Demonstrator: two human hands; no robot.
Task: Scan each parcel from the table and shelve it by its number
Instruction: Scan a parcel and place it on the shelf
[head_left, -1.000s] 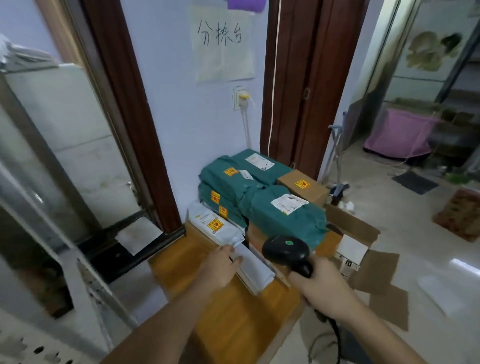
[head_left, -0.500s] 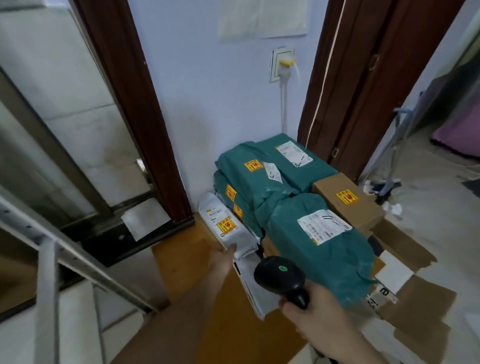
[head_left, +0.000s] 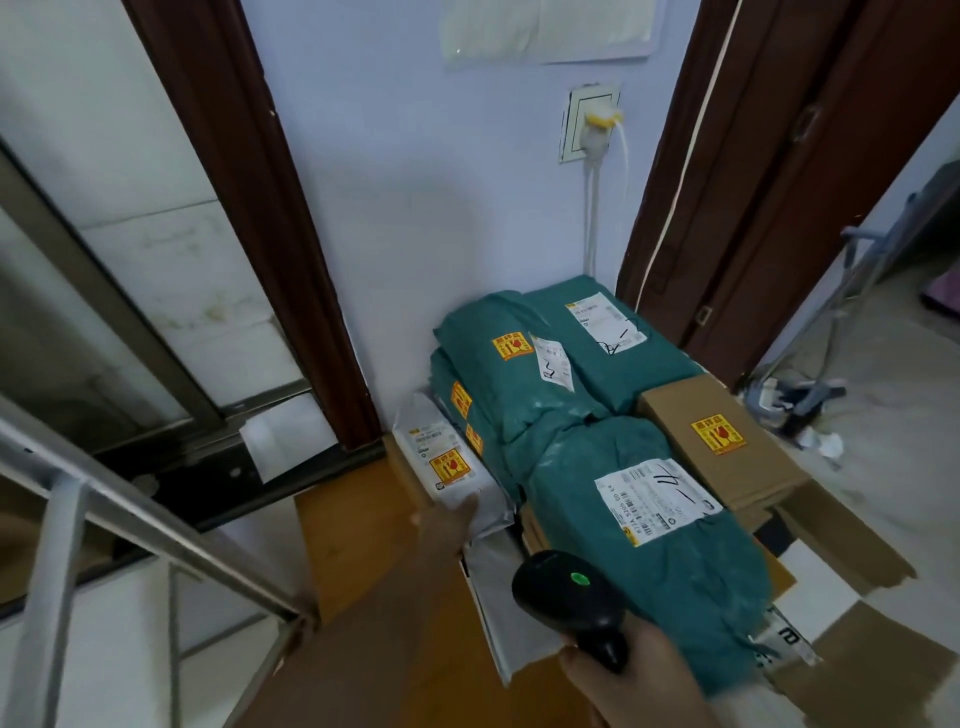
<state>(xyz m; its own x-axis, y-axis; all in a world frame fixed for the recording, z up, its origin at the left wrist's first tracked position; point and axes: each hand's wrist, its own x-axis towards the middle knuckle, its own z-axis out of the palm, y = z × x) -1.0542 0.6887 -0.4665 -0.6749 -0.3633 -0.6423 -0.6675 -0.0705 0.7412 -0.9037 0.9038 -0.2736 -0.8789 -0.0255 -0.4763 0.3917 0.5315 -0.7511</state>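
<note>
Several parcels are piled on a wooden table against the wall. A white poly-bag parcel with a yellow sticker lies at the pile's left edge. My left hand reaches onto its near end and touches it; whether the fingers curl round it is hidden. A large green parcel with a handwritten label lies in front, more green parcels lie behind, and a brown box sits on the right. My right hand grips a black barcode scanner with a green light, held over a flat white parcel.
A metal rack frame stands close at the left. Behind the table are a dark wooden door frame and a wall socket with a cable. Flattened cardboard sticks out at the table's right, above the floor.
The view has moved closer and tilted down onto the pile. My left hand slid forward from the flat white parcel to the white stickered parcel. The scanner stayed in my right hand.
</note>
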